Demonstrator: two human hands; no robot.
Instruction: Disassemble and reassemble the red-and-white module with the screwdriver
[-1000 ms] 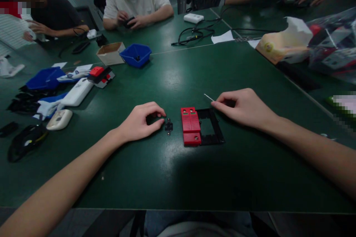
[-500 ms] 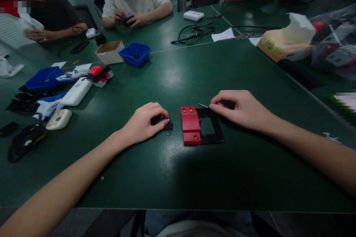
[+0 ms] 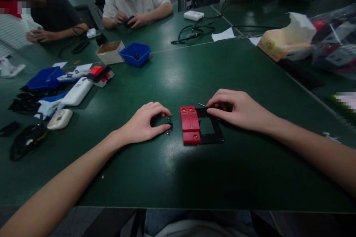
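Note:
My left hand [image 3: 148,122] rests on the green table with thumb and forefinger apart. Its thumb touches a small black part with shiny screws [image 3: 169,126]. To the right lies a red two-pole module [image 3: 190,125] with small green windows and screws on its face. Beside that module, a flat black frame [image 3: 218,129] with an open middle lies on the table. At the frame's upper edge my right hand [image 3: 232,108] pinches a thin metal rod [image 3: 201,104], which sticks out leftward from the fingertips. The rod's other end is hidden by the fingers.
At the left are a blue bin [image 3: 46,77], a white device [image 3: 78,92], a cream case [image 3: 60,119] and a coiled black cable [image 3: 27,140]. Farther back stand a cardboard box [image 3: 111,54] and another blue bin [image 3: 135,54]. Co-workers sit across the table.
My left forefinger has lifted off the small black part, widening the gap to the thumb. My right hand has shifted slightly left together with the metal rod.

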